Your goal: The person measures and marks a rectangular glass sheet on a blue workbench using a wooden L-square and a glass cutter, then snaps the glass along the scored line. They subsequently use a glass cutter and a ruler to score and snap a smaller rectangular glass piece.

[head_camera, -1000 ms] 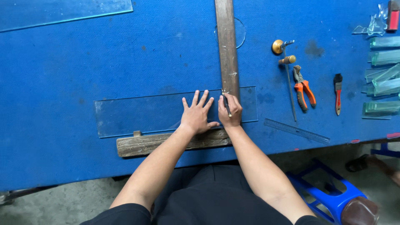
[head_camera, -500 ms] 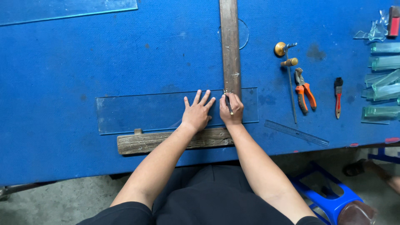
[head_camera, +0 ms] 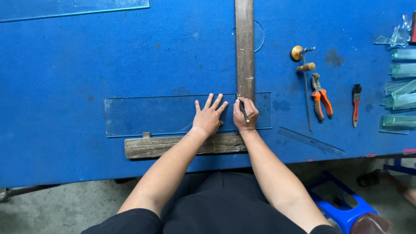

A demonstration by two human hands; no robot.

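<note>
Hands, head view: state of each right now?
Left hand: open, fingers spread, flat on the glass strip.
Right hand: closed on a thin dark cutting tool beside the wooden straightedge.

left hand (head_camera: 209,117) flat, fingers spread, right hand (head_camera: 245,115) fisted beside it

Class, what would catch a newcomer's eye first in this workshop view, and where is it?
The left hand lies spread flat on a clear glass strip on the blue table. Beside it, the right hand grips a thin dark tool against a wooden T-square. Orange-handled pliers lie to the right.
</note>
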